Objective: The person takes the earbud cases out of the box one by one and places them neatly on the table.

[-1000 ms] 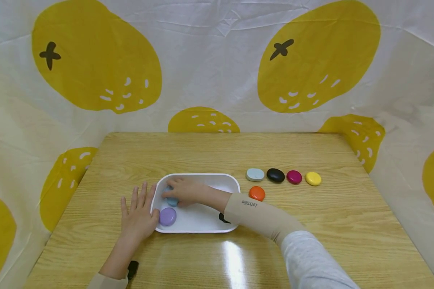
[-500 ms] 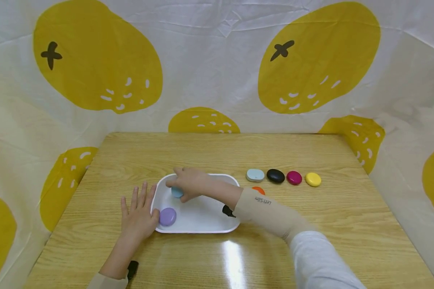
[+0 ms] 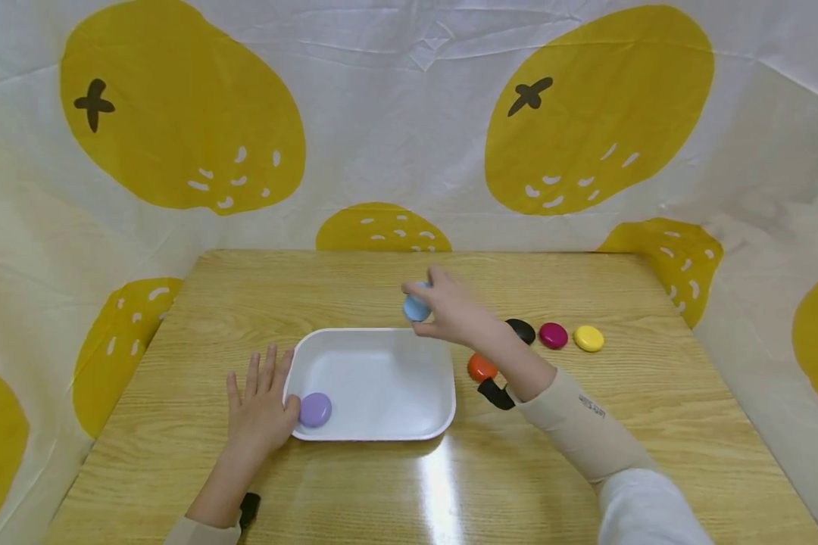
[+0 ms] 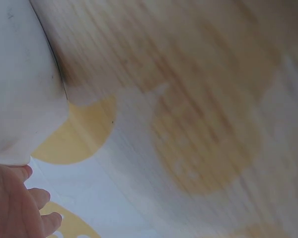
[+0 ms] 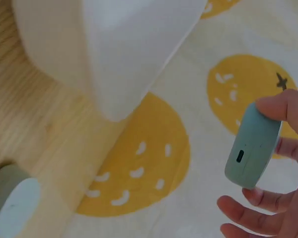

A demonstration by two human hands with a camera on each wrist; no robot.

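Observation:
My right hand [image 3: 450, 306] pinches a light blue earbud charging case [image 3: 416, 304] between thumb and fingers, above the far right corner of the white tray [image 3: 382, 386]. A small port shows on the side of this case [image 5: 253, 146] in the right wrist view. My left hand [image 3: 262, 405] lies with straight fingers against the tray's left side, the thumb at its rim. Inside the tray, a round purple case [image 3: 315, 409] sits at the near left corner. In the left wrist view, part of the left hand [image 4: 17, 203] touches the tray wall.
Right of the tray are an orange case [image 3: 481, 367], a black one [image 3: 521, 331], a magenta one [image 3: 554, 335] and a yellow one [image 3: 589, 338]. A pale blue case [image 5: 17, 206] stands on the table, hidden in the head view. Printed cloth hangs behind the wooden table.
My right hand has lifted the light blue earbud case out of the tray's left part and carried it right and away from me. The left hand has stayed in place.

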